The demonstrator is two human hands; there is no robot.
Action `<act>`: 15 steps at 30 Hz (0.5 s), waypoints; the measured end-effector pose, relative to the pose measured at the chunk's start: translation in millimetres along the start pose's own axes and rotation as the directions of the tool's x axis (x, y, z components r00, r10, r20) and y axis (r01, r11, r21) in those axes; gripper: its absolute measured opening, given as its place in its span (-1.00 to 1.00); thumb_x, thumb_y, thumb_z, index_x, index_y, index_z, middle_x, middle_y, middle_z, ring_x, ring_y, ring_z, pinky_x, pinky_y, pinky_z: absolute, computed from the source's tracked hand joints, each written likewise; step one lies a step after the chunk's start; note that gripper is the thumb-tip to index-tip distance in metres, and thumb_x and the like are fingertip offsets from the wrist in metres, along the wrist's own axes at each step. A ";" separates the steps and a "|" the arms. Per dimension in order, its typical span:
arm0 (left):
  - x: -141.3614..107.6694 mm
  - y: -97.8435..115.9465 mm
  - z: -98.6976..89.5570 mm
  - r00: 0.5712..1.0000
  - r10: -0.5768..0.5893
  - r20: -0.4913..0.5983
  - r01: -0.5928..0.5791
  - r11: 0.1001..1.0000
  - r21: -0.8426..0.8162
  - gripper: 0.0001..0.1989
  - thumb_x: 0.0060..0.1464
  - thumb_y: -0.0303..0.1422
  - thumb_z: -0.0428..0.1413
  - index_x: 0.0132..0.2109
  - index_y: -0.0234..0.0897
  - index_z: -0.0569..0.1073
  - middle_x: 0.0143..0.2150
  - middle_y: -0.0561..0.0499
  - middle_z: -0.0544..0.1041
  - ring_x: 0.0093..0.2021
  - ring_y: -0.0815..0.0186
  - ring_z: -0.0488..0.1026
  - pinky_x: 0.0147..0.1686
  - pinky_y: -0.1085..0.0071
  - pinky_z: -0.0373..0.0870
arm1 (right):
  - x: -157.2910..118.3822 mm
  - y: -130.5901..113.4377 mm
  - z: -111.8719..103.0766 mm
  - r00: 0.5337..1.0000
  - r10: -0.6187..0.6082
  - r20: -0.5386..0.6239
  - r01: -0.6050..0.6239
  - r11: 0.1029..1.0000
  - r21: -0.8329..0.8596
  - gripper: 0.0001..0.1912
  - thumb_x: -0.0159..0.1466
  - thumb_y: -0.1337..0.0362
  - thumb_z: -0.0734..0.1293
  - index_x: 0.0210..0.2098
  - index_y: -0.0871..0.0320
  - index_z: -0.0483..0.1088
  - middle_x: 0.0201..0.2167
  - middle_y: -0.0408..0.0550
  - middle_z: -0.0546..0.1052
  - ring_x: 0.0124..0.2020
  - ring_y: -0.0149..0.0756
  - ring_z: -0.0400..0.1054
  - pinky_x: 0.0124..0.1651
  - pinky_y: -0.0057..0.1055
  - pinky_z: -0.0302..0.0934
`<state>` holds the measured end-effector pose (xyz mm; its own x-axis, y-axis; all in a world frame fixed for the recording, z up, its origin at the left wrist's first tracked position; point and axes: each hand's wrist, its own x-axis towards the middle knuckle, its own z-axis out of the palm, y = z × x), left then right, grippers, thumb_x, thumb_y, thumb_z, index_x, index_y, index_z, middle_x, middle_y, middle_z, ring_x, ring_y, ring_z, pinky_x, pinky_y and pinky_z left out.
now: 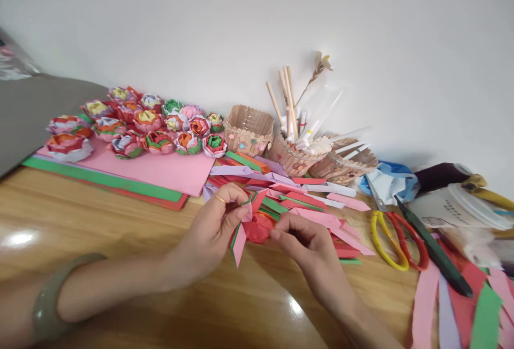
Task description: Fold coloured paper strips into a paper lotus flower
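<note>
Above the wooden table, a partly formed paper flower (257,227) with red and orange petals is between my two hands. Pink and green folded strips stick out from its left side. My left hand (217,226), a ring on one finger, pinches these folded strips between thumb and fingertips. From the right, my right hand (307,247) is closed in a pinch at the red petals' edge. Whether a thread is also in those fingertips is too fine to see. Behind the hands lie loose folded paper strips (309,199) in red, pink, green, white and lilac.
Finished paper flowers (146,121) stand on stacked coloured sheets (180,172) at the left. Small decorated baskets (249,129) hold sticks and pens along the wall. To the right lie scissors (395,236), a dark green pointed tool (437,252), a plastic tub (453,207) and cut paper (425,306).
</note>
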<state>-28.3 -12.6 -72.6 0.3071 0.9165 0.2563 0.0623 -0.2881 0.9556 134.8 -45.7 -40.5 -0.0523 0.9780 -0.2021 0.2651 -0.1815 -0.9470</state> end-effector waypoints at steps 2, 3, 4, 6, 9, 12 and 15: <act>1.8 1.1 -0.3 0.999 -0.053 -0.011 0.052 0.995 -0.081 -0.87 0.21 -0.35 -0.08 -0.33 -0.23 0.26 -0.41 0.07 0.30 -0.39 0.36 0.26 -0.36 0.44 0.25 | -0.6 1.3 -1.5 1.000 -0.014 -0.009 0.014 1.000 -0.005 -0.76 0.07 0.19 0.28 -0.65 0.15 0.25 -0.69 -0.24 0.17 -0.61 -0.45 -0.03 -0.55 -0.47 -0.13; 3.4 1.8 -0.7 0.996 -0.080 -0.026 0.076 0.988 -0.131 -0.86 0.20 -0.31 -0.05 -0.33 -0.23 0.27 -0.42 0.07 0.30 -0.39 0.36 0.26 -0.36 0.43 0.25 | -0.8 2.8 -2.9 0.999 -0.027 -0.023 0.027 1.000 -0.002 -0.77 0.07 0.22 0.27 -0.66 0.15 0.25 -0.69 -0.24 0.17 -0.61 -0.45 -0.03 -0.55 -0.47 -0.13; 5.2 2.4 -1.1 0.993 -0.105 -0.053 0.093 0.977 -0.191 -0.84 0.18 -0.28 -0.02 -0.34 -0.23 0.27 -0.42 0.08 0.29 -0.39 0.36 0.25 -0.36 0.43 0.25 | -0.8 4.9 -4.7 0.998 -0.045 -0.048 0.045 0.999 0.009 -0.79 0.06 0.25 0.27 -0.66 0.14 0.24 -0.69 -0.24 0.17 -0.61 -0.45 -0.02 -0.55 -0.47 -0.12; 9.1 3.1 -2.1 0.984 -0.171 -0.049 0.147 0.939 -0.311 -0.79 0.12 -0.21 0.06 -0.37 -0.23 0.28 -0.44 0.10 0.27 -0.41 0.38 0.23 -0.36 0.44 0.25 | 0.2 9.8 -8.7 0.987 -0.091 -0.136 0.099 0.993 0.057 -0.81 0.06 0.30 0.26 -0.67 0.14 0.24 -0.68 -0.23 0.19 -0.60 -0.43 0.02 -0.54 -0.46 -0.08; 12.7 2.1 -2.0 0.966 -0.229 0.124 0.260 0.829 -0.496 -0.76 0.05 -0.20 0.14 -0.38 -0.26 0.30 -0.42 0.09 0.29 -0.40 0.41 0.25 -0.39 0.47 0.26 | 3.9 14.9 -12.5 0.957 -0.123 -0.262 0.163 0.977 0.137 -0.80 0.14 0.23 0.27 -0.59 0.13 0.30 -0.61 -0.20 0.28 -0.55 -0.40 0.12 -0.48 -0.46 0.03; 13.3 0.2 -0.4 0.939 -0.263 0.222 0.344 0.735 -0.585 -0.77 0.04 -0.23 0.16 -0.39 -0.27 0.32 -0.37 0.07 0.33 -0.37 0.40 0.29 -0.37 0.47 0.28 | 6.8 14.6 -12.0 0.963 -0.117 -0.241 0.152 0.980 0.131 -0.82 0.19 0.16 0.29 -0.45 0.13 0.37 -0.50 -0.16 0.37 -0.44 -0.37 0.22 -0.37 -0.46 0.12; 13.0 0.3 0.8 0.937 -0.239 0.255 0.347 0.718 -0.604 -0.78 0.03 -0.25 0.18 -0.37 -0.28 0.33 -0.37 0.08 0.34 -0.35 0.40 0.31 -0.33 0.45 0.28 | 6.4 12.1 -10.2 0.963 -0.138 -0.233 0.160 0.984 0.079 -0.82 0.21 0.13 0.29 -0.35 0.11 0.40 -0.37 -0.13 0.45 -0.35 -0.34 0.28 -0.28 -0.44 0.16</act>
<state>-23.6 -1.0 -69.0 0.5151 0.8567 -0.0251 -0.4221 0.2791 0.8625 147.5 -40.6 -50.8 0.1372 0.9905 -0.0059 0.1769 -0.0303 -0.9838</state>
